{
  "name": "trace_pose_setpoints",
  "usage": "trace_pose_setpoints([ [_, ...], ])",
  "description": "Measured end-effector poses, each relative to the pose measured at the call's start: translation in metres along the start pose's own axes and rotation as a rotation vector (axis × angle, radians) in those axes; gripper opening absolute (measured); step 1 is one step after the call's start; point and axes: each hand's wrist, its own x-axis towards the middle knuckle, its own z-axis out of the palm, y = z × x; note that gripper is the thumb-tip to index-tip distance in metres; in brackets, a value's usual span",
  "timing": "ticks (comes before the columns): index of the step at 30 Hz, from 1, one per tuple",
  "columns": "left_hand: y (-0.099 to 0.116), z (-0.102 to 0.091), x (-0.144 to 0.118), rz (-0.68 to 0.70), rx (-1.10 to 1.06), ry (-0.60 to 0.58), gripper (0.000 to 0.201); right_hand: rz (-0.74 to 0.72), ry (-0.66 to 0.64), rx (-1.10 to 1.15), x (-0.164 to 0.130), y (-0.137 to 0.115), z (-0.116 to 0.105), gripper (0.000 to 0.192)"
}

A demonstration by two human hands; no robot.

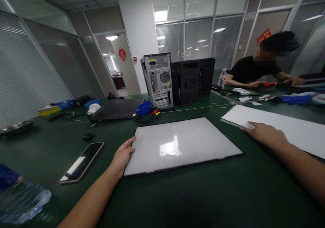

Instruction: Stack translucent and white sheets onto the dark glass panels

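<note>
At the far left edge a clear water bottle (pixel 21 199) lay on its side on the green table (pixel 228 194), blurred and close to the camera. A little to the right a phone (pixel 82 162) lay flat with its screen up, its long side running diagonally away from the person.

The left hand (pixel 123 155) rested at the left edge of the white panel (pixel 181 145). Its fingers were loosely spread and its thumb touched the dark rim; they were not closed around anything. I judge that the hand was put there to steady the panel or to feel its edge, because the panel lay flat and needed no lifting force.

The panel itself lay in the middle of the table, directly before the person, with its glossy white face up and reflecting the ceiling lamp. Its long axis ran left to right, slightly turned, so that the right end pointed a bit toward the near side.

Behind it stood two computer cases (pixel 177 81), their rear sides toward the camera.

The right hand (pixel 264 133) lay palm down on the near corner of a white sheet (pixel 286 128), fingers flat and together, probably pressing it so it did not slide. The sheet was just beside the panel, apart from it.

At the far right another person (pixel 254 70) leaned over the table.
</note>
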Motion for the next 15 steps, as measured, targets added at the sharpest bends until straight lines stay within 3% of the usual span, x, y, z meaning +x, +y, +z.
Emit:
trace_pose_setpoints([
  [5, 0.001, 0.001, -0.002, 0.014, 0.002, -0.002, 0.068, -0.017, -0.024, 0.001, -0.007, -0.018, -0.008, 0.06],
  [9, 0.001, 0.001, -0.002, 0.009, 0.005, -0.002, 0.067, -0.046, 0.04, 0.011, -0.015, -0.037, -0.025, 0.059],
  [12, 0.001, 0.0, -0.002, 0.014, 0.014, -0.005, 0.067, -0.162, 0.084, 0.068, -0.024, -0.052, -0.037, 0.055],
  [15, 0.002, 0.001, -0.002, 0.025, 0.024, 0.013, 0.065, -0.336, 0.042, 0.309, -0.033, -0.064, -0.043, 0.058],
])
